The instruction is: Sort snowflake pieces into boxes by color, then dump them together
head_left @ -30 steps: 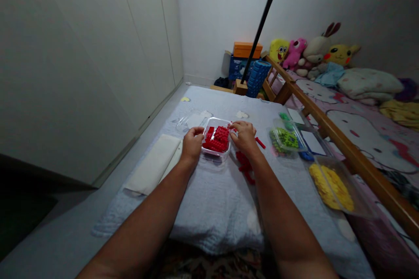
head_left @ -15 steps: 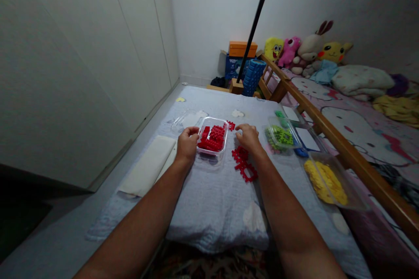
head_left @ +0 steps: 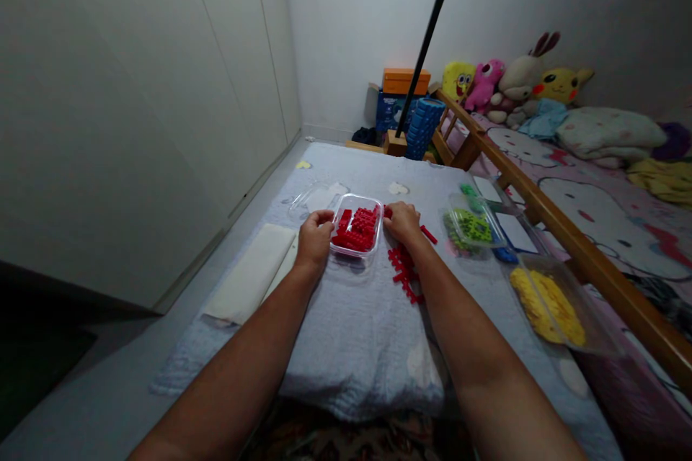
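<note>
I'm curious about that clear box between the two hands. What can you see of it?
The clear box looks like shiny plastic, squarish with rounded corners and a rim. It sits upright, open-topped, on the pale blue cloth, with red toothed pieces inside. The left hand touches its left side; whether the right hand touches it is unclear.

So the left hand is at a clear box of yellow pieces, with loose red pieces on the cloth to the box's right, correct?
Not quite: the box at the left hand holds red pieces, not yellow, as the head view shows. The loose red pieces do lie on the cloth to its right.
</note>
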`<control>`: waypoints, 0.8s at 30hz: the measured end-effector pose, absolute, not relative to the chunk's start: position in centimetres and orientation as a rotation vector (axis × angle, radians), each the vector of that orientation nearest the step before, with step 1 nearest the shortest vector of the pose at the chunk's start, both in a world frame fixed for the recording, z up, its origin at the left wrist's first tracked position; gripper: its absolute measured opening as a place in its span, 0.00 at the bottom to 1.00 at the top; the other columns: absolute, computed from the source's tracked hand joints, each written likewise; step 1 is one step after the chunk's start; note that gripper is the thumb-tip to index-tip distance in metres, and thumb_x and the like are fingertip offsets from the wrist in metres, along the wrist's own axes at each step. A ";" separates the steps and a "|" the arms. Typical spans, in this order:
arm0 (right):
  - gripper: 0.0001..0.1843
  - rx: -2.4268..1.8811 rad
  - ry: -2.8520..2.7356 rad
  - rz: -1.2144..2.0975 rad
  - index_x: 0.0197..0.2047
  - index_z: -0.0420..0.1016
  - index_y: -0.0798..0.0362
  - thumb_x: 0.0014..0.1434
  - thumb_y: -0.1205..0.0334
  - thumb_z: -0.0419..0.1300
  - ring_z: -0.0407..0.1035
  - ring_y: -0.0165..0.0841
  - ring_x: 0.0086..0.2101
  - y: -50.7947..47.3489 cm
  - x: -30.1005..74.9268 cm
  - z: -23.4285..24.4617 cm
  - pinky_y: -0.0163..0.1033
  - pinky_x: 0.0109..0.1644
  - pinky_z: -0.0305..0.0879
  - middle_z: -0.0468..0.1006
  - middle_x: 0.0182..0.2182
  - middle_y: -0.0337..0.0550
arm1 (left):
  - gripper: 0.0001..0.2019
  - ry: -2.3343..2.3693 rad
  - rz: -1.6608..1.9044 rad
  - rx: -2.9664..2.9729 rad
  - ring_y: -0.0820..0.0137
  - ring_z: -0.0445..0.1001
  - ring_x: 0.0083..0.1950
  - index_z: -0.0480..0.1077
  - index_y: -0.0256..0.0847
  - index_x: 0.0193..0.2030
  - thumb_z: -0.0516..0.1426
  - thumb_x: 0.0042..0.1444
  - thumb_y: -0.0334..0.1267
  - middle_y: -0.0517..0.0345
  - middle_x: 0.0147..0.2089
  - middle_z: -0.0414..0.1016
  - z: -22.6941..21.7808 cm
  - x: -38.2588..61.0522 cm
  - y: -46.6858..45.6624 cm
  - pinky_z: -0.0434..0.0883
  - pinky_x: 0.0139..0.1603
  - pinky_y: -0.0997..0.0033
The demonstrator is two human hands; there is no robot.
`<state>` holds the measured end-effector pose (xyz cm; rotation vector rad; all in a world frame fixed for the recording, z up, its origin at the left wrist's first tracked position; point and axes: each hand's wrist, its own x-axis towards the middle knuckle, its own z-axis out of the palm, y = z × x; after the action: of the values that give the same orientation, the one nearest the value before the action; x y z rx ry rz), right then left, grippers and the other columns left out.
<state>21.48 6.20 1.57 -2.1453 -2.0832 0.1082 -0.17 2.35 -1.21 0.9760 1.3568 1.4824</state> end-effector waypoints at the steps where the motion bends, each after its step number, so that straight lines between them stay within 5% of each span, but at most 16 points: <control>1: 0.16 -2.148 -2.069 0.099 0.53 0.81 0.48 0.66 0.57 0.57 0.70 0.48 0.53 6.0 21.6 1.6 0.49 0.55 0.64 0.79 0.54 0.52 | 0.15 1.358 1.482 0.974 0.67 0.75 0.41 0.75 0.40 0.39 0.58 0.42 0.34 0.56 0.39 0.78 -1.1 -0.2 2.3 0.70 0.48 0.66; 11: 0.17 -2.058 -1.723 0.150 0.54 0.81 0.47 0.65 0.56 0.61 0.70 0.45 0.53 4.4 23.3 3.0 0.48 0.59 0.63 0.80 0.54 0.49 | 0.14 1.338 1.477 0.950 0.66 0.75 0.41 0.75 0.40 0.38 0.57 0.41 0.33 0.56 0.38 0.79 -0.5 0.1 2.0 0.71 0.47 0.65; 24: 0.11 -1.636 -2.011 0.214 0.48 0.84 0.47 0.63 0.60 0.64 0.65 0.46 0.54 2.3 18.8 4.2 0.51 0.60 0.58 0.79 0.53 0.49 | 0.15 1.349 1.493 0.978 0.67 0.75 0.41 0.76 0.39 0.38 0.57 0.41 0.33 0.56 0.39 0.79 -1.0 -0.1 2.3 0.70 0.49 0.65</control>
<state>18.83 2.32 4.24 -1.6359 -2.0112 0.2137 -0.05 2.32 -1.01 0.9779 1.3491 1.4930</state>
